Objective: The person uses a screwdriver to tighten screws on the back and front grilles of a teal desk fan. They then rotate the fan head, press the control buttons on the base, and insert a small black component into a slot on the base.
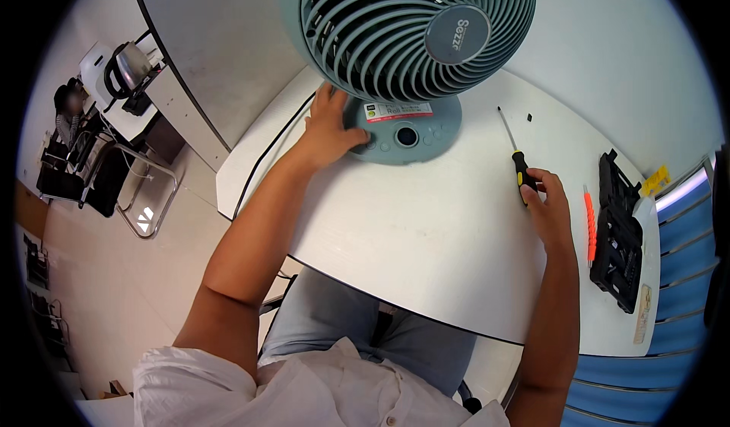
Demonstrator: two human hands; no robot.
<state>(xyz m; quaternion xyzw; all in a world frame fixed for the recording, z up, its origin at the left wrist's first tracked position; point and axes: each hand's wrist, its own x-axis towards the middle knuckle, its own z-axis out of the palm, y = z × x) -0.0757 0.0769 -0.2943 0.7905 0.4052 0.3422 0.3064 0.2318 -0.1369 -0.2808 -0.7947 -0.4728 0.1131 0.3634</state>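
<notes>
The screwdriver (518,162), right of the fan (411,43) on the worktop (411,244), could roll if the right hand (549,205), its fingers curled around the handle, held too loosely; the left hand's (327,134) thumb, with the fingers spread against the fan's base, might press a button; the driver's long axis runs away from the person, tip slightly leftward

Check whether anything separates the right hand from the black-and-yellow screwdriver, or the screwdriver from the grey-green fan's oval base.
Nothing visible does: the right hand touches the screwdriver. The left hand touches the base at its left; a small black piece lies right of the shaft.
</notes>
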